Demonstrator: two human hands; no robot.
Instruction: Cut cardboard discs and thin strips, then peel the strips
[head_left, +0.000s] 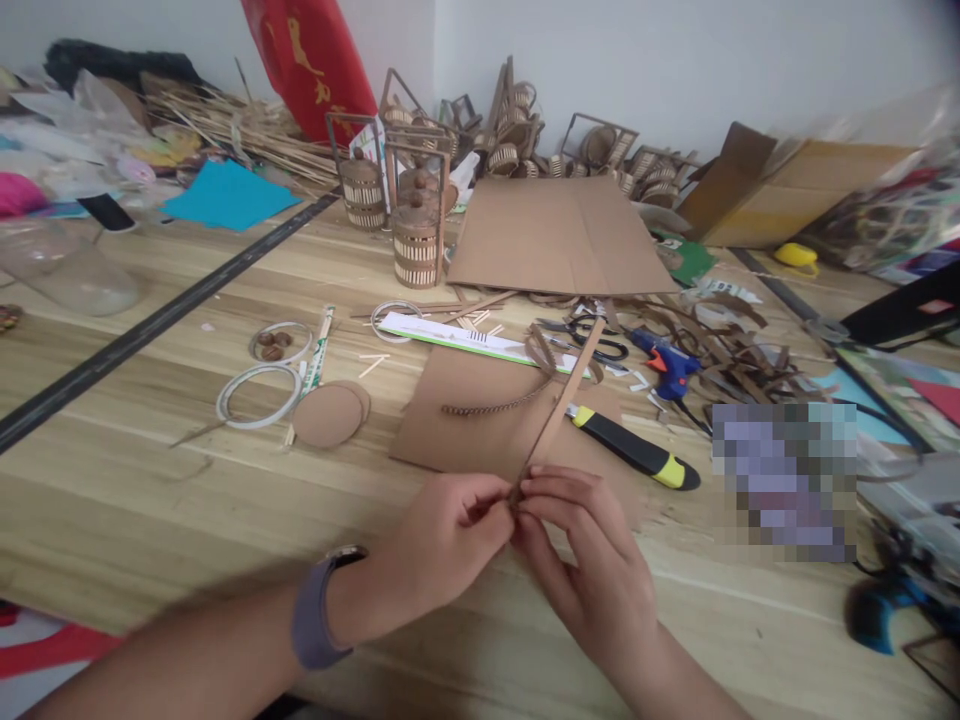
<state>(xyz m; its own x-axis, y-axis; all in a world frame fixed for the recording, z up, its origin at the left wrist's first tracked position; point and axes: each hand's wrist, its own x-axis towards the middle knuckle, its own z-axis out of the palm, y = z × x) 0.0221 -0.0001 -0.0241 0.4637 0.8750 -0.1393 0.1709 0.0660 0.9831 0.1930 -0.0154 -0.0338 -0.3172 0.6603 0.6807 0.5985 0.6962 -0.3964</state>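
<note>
My left hand [450,530], with a watch strap on its wrist, pinches the near end of a narrow brown cardboard strip [574,388]. Fingers of my right hand [589,550] close on the same end, touching the left fingertips; the exact grip is hidden. The strip slants up and away to the right over a flat cardboard piece [442,425]. On that piece lie a curled corrugated strip [491,408] and a black and yellow utility knife [637,445], just beyond my right hand.
Scissors [611,348], a blue glue gun [673,370] and a pile of cardboard strips [757,345] lie to the right. Left are cardboard discs [328,413] and a tape roll [225,400]. Small lidded baskets [417,250] stand behind, beside a large cardboard sheet [555,235].
</note>
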